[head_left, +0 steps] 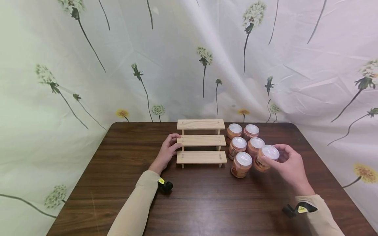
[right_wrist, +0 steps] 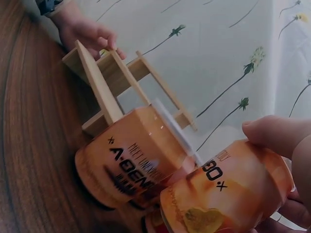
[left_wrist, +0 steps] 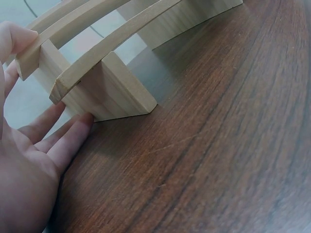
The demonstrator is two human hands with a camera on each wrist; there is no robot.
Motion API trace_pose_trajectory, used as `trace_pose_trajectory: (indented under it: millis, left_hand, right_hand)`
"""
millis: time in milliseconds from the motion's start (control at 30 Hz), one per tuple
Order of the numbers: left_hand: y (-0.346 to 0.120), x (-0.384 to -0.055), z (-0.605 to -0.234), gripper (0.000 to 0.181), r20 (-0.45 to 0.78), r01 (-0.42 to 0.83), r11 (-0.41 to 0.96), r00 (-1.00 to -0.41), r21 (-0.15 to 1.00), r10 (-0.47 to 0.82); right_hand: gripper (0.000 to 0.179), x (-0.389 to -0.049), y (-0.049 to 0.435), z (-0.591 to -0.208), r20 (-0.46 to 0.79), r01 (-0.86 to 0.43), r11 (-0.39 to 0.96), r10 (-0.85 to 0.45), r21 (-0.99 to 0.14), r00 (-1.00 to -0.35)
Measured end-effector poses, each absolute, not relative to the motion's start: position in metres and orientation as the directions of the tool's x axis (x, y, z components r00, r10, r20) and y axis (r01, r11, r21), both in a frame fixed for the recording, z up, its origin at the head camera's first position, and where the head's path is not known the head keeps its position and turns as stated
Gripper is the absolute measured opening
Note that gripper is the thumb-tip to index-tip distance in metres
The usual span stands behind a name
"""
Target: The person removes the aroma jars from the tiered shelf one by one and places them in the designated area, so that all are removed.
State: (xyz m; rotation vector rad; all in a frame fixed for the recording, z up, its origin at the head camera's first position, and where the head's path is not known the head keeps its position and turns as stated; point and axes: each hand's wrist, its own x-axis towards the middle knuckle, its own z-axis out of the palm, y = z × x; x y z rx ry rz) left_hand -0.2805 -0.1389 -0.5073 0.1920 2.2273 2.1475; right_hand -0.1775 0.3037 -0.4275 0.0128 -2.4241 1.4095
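A three-step wooden display stand (head_left: pixel 201 157) is on the dark table. My left hand (head_left: pixel 167 151) holds its left side, thumb at the end of the middle step; in the left wrist view the lower fingers (left_wrist: pixel 73 138) touch the side panel. My right hand (head_left: pixel 290 167) grips a round orange-labelled jar (head_left: pixel 262 164) with a silvery lid, thumb on the near side and fingers round the far side. The held jar (right_wrist: pixel 228 189) tilts in the right wrist view. Beside the stand are more such jars, the nearest jar (head_left: pixel 241 167) being at the front.
The other jars, including a back jar (head_left: pixel 251 130), are grouped close between the stand and my right hand. Behind the brown wooden table (head_left: pixel 195 203) hangs a pale curtain (head_left: pixel 177 65) printed with dandelions, close to the back edge.
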Motion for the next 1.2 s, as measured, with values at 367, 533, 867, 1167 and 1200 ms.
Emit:
trace_pose_trajectory:
  millis: [367, 533, 867, 1167, 1200]
  left_hand:
    - [-0.139, -0.282, -0.508, 0.035, 0.043, 0.047, 0.030, -0.992, 0.998, 0.118]
    - [-0.139, -0.282, -0.509, 0.036, 0.047, 0.052, 0.037, -0.992, 0.998, 0.119]
    - [-0.139, -0.281, -0.507, 0.036, 0.046, 0.051, 0.038, -0.992, 0.998, 0.116]
    - [-0.139, -0.280, -0.507, 0.036, 0.050, 0.054, 0.027, -0.991, 0.998, 0.123]
    - [-0.139, -0.281, -0.507, 0.036, 0.050, 0.054, 0.026, -0.991, 0.998, 0.124]
  right_hand:
    - [0.057, -0.181, 0.306, -0.449, 0.233, -0.158, 0.527, 0.079, -0.835, -0.969]
    - [0.056, -0.181, 0.305, -0.456, 0.208, -0.147, 0.532, 0.058, -0.834, -0.976]
    - [0.061, -0.181, 0.305, -0.458, 0.183, -0.129, 0.580, 0.036, -0.805, -0.982]
    - [0.061, -0.182, 0.307, -0.453, 0.171, -0.139, 0.575, 0.002, -0.807, -0.985]
    - [0.061, -0.182, 0.307, -0.453, 0.166, -0.135, 0.572, 0.002, -0.809, -0.986]
